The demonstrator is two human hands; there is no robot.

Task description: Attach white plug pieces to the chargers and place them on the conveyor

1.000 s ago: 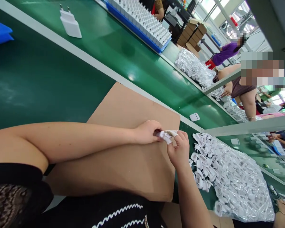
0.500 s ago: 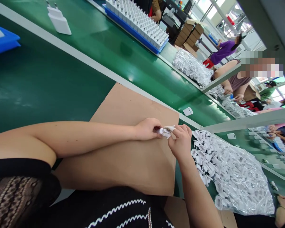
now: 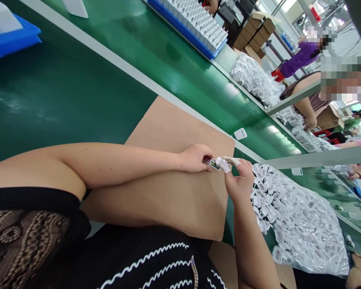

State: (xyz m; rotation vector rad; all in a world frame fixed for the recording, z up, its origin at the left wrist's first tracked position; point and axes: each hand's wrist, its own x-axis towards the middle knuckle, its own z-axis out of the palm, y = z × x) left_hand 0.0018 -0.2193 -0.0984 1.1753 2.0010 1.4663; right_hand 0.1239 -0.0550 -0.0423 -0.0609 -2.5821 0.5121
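Observation:
Over the cardboard sheet (image 3: 168,200), my left hand (image 3: 195,157) is closed around a white charger housing (image 3: 214,163). Its open end faces right and shows a green circuit board inside. Just to the right, my right hand (image 3: 241,178) pinches a small white plastic part (image 3: 220,161) between thumb and forefinger, close to that open end. White coverings wrap the tips of these two fingers. Whether the part touches the housing is hard to make out. A heap of loose white charger housings (image 3: 263,192) lies right of my right hand.
A clear plastic bag (image 3: 313,224) full of white parts lies at the right. Beyond the pale rail (image 3: 132,76) are a white charger piece (image 3: 240,133) and a blue tray (image 3: 210,53) of upright plugs. Another blue tray (image 3: 33,36) is at left. Co-workers sit across the bench.
The view has shifted, so the scene sits further right. My hands have drawn slightly apart, and the housing's open end with the circuit board now shows between them.

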